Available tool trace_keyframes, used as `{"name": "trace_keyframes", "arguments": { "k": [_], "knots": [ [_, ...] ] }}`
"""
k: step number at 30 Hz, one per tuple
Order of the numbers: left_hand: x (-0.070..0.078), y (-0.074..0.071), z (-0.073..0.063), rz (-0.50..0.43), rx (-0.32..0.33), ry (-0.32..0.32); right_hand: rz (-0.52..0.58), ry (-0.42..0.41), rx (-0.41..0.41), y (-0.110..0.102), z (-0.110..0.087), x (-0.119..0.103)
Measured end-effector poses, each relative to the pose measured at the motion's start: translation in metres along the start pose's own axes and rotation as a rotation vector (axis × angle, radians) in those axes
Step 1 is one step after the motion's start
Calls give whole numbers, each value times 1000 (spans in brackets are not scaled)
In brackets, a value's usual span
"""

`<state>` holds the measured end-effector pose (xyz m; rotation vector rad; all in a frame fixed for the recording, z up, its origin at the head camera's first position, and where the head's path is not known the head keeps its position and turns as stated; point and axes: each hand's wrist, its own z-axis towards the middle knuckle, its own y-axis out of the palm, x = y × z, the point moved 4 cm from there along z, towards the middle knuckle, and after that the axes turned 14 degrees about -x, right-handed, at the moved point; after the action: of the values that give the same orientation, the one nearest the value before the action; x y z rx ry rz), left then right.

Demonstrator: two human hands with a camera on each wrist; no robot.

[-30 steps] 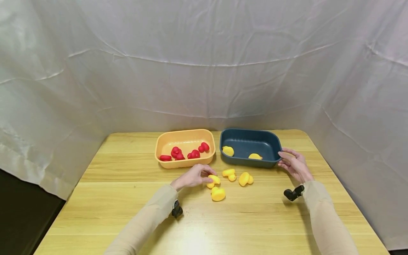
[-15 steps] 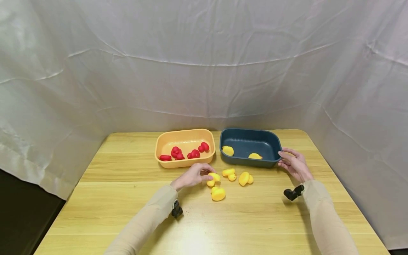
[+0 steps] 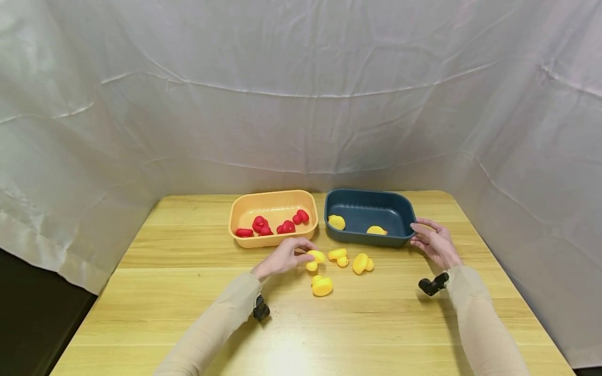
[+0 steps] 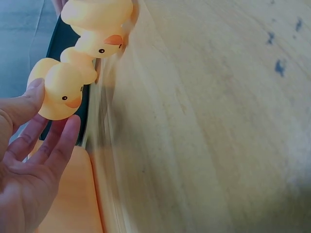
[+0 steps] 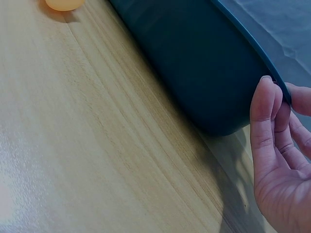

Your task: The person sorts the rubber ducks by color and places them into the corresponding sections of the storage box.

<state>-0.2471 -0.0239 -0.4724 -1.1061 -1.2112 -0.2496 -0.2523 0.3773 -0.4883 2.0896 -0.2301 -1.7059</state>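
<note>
My left hand (image 3: 284, 256) pinches a yellow rubber duck (image 4: 60, 92) between thumb and fingers, just in front of the two bins. My right hand (image 3: 437, 245) grips the rim at the right front corner of the dark blue bin (image 5: 194, 63), its fingertips on both sides of the edge in the right wrist view. Two yellow ducks, one of them a duck (image 3: 336, 222) at the left end, lie inside that bin. Close to the left hand on the table are three more ducks: one duck (image 3: 322, 286) nearer me, another duck (image 3: 338, 256) and a third duck (image 3: 362, 263) to the right.
An orange bin (image 3: 244, 206) with several red ducks (image 3: 286, 227) stands left of the blue one. Both bins sit at the back of the wooden table (image 3: 367, 329). Behind them hangs a pale grey curtain (image 3: 301, 130), which also runs along both sides.
The duck in my left hand has risen slightly and moved a little away from the duck nearer me. My right hand and the blue bin have stayed put.
</note>
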Motion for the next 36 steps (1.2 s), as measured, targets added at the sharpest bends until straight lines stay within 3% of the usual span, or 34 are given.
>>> {"name": "trace_keyframes", "arguments": {
  "k": [13,28,36],
  "knots": [
    [7,-6,-2,-71,137,-47,5,3,-1,0,0,0],
    [17,-16,1,-103,290,-6,-2,0,-2,0,-1,0],
    [21,-20,7,-98,326,-15,10,0,3,0,0,0]
  ]
}}
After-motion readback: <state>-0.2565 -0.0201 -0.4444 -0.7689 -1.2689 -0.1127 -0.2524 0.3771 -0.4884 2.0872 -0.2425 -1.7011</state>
